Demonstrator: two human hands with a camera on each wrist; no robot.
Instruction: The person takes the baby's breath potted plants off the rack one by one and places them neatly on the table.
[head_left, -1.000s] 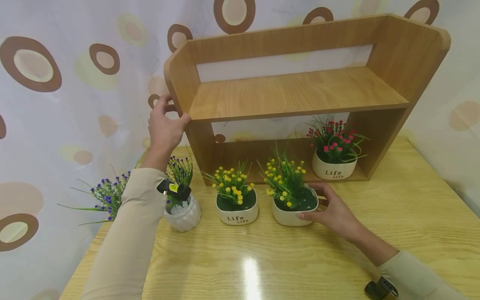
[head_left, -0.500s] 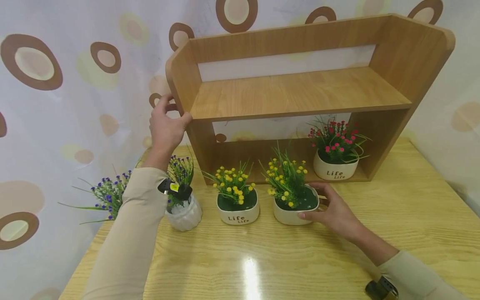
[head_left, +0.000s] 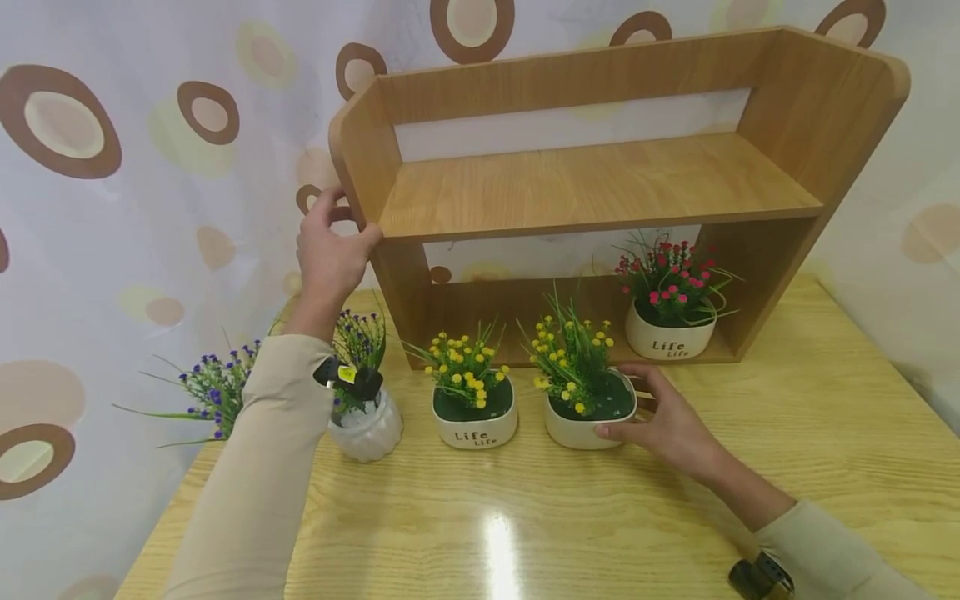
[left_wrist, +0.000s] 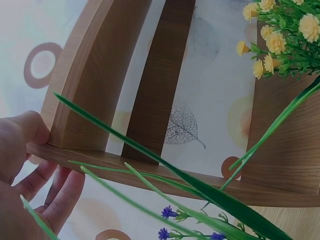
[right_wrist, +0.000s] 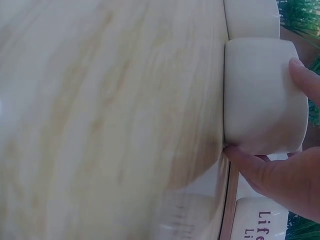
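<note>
My left hand (head_left: 330,258) grips the left side panel of a two-tier wooden shelf (head_left: 592,185), the thumb on its front edge and the fingers round the outside. In the left wrist view that panel (left_wrist: 190,181) runs between thumb and fingers. My right hand (head_left: 678,437) holds the right side of a white flowerpot (head_left: 581,435) with yellow flowers, thumb at the front and fingers behind. The right wrist view shows the pot's plain wall (right_wrist: 265,95) and its base against the tabletop. Left of it stands another white pot (head_left: 476,431) with yellow flowers, lettered "Life".
A pot of red-pink flowers (head_left: 670,329) sits on the lower tier at the right. A fluted white pot (head_left: 367,429) with purple flowers stands by my left forearm. More purple flowers (head_left: 217,387) show beyond the sleeve. A patterned curtain (head_left: 187,275) hangs behind the wooden table (head_left: 420,517).
</note>
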